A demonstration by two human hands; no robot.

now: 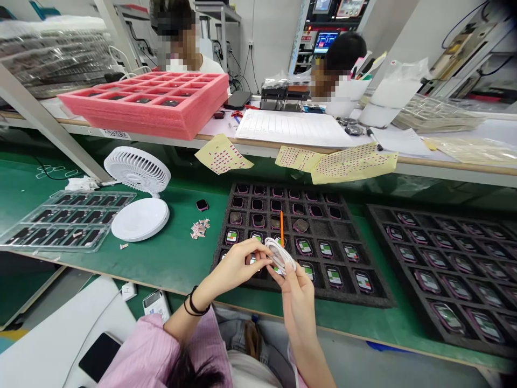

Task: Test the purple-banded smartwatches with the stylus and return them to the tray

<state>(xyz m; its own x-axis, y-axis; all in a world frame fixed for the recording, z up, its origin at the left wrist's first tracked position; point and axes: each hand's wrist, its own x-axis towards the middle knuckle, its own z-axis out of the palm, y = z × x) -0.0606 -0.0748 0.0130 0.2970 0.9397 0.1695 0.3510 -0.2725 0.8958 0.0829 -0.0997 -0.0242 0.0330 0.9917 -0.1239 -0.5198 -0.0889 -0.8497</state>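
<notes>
A coiled white cable is held between my two hands above a dark foam tray. My left hand pinches the coil's left side with thumb and fingertips. Closed around the lower right of the coil is my right hand; a white strand hangs down beside that wrist. Just behind the coil, an orange stick lies over the tray. Square watch bodies fill many of the tray's pockets, and the nearer ones, such as this watch, show lit coloured screens. My hands hide part of the front rows.
Another foam tray of watches lies at right. To the left are a white fan, a clear plastic tray, small loose pieces and one watch. A shelf above bears pink foam and papers. Two people sit beyond.
</notes>
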